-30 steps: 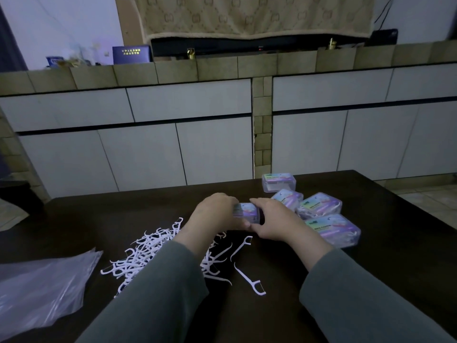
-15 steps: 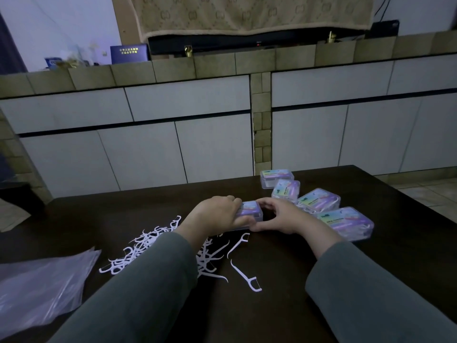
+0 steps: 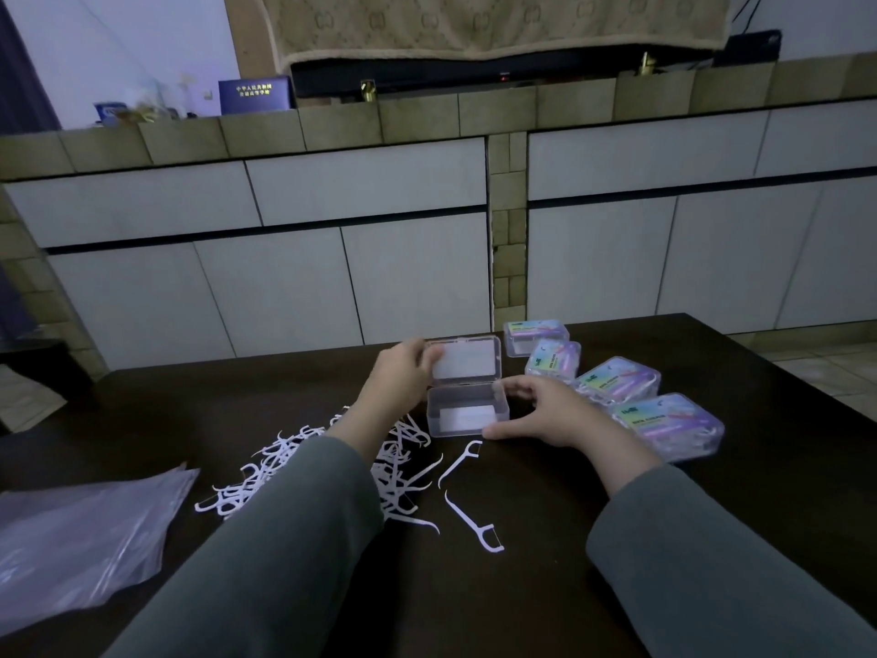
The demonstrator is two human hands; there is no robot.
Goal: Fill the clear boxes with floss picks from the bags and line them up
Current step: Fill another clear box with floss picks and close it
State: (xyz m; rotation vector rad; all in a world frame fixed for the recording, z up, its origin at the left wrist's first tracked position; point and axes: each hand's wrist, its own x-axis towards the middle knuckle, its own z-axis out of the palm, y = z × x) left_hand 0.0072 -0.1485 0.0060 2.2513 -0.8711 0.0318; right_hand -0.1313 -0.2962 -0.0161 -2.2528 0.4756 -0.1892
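A clear box (image 3: 467, 410) stands open in the middle of the dark table, its lid (image 3: 467, 360) raised upright and its base holding no picks. My left hand (image 3: 401, 372) holds the lid's left edge. My right hand (image 3: 541, 410) cups the base's right side, thumb at the near corner and fingers at the far corner. White floss picks (image 3: 265, 472) lie in a loose pile left of the box, partly under my left forearm. Two single picks (image 3: 470, 520) lie nearer to me. Several closed, filled boxes (image 3: 664, 427) run in a diagonal row to the right.
An empty clear plastic bag (image 3: 80, 529) lies crumpled at the table's near left. The dark table (image 3: 783, 467) ends at a right edge over tiled floor. White cabinet doors and a tiled counter stand behind the table.
The box was closed between both hands; now its lid is swung up and open. My left hand rose with the lid, and my right hand slid to the base's right side.
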